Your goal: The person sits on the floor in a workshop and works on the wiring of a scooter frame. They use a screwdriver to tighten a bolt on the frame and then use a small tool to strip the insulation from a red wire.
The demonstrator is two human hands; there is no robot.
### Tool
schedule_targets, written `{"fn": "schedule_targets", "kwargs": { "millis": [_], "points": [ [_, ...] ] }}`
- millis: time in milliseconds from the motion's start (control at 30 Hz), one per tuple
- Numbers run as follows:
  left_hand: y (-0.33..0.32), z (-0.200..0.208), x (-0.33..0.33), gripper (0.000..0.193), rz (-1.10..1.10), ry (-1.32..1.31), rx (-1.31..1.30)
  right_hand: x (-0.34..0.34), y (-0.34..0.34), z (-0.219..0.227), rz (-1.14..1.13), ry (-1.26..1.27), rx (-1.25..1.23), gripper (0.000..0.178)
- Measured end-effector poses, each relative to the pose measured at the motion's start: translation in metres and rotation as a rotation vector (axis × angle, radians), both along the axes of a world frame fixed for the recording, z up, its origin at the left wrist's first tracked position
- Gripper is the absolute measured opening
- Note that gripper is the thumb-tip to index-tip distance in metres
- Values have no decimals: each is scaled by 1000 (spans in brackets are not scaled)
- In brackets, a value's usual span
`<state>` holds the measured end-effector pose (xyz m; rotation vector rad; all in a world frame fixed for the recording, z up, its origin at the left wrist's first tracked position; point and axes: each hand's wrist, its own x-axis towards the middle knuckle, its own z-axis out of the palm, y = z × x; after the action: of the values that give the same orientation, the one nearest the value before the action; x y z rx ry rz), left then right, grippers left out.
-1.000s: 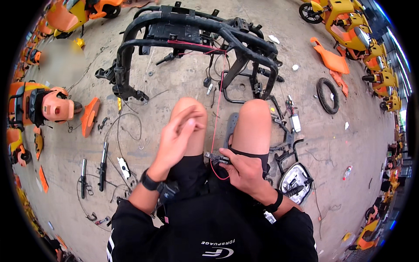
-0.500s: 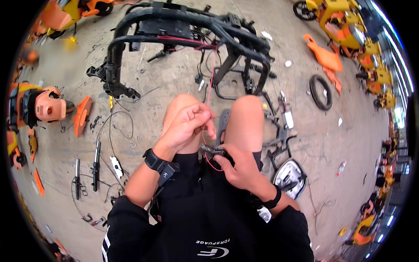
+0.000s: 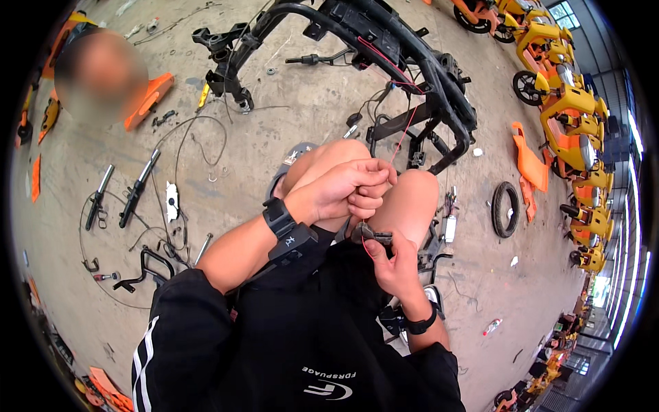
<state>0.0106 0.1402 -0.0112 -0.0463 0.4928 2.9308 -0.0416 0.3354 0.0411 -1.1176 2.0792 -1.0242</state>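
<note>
A thin red cord (image 3: 406,130) runs taut from the black vehicle frame (image 3: 439,89) down to my hands. My left hand (image 3: 353,187) is closed above my knees, pinching the cord between thumb and forefinger with the other fingers curled. Just below and to its right, my right hand (image 3: 397,266) grips a small dark piece with a greyish metal end (image 3: 364,232); its exact kind cannot be made out. From the left hand the cord continues down beside this piece to the right thumb. Part of the dark piece is hidden by my right fingers.
Two fork tubes (image 3: 139,189) and black cables lie on the floor at left. A bent black bracket (image 3: 145,268) is nearer me. At right lie a tyre (image 3: 505,209) and an orange panel (image 3: 530,161). Yellow scooters (image 3: 573,144) line the right side.
The head view has turned, so the frame and floor parts sit differently in the picture. My left hand has closed more tightly around the cord and is nearer my right hand, which still grips the dark piece.
</note>
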Motion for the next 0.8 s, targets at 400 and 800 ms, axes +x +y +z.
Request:
{"fn": "schedule_targets", "kwargs": {
  "millis": [400,800],
  "points": [
    [10,0,-4,20,80,-15,-207,9,3,14,133,13,-62,18],
    [5,1,8,18,130,-34,-107,4,13,22,271,60,-87,19]
  ]
}}
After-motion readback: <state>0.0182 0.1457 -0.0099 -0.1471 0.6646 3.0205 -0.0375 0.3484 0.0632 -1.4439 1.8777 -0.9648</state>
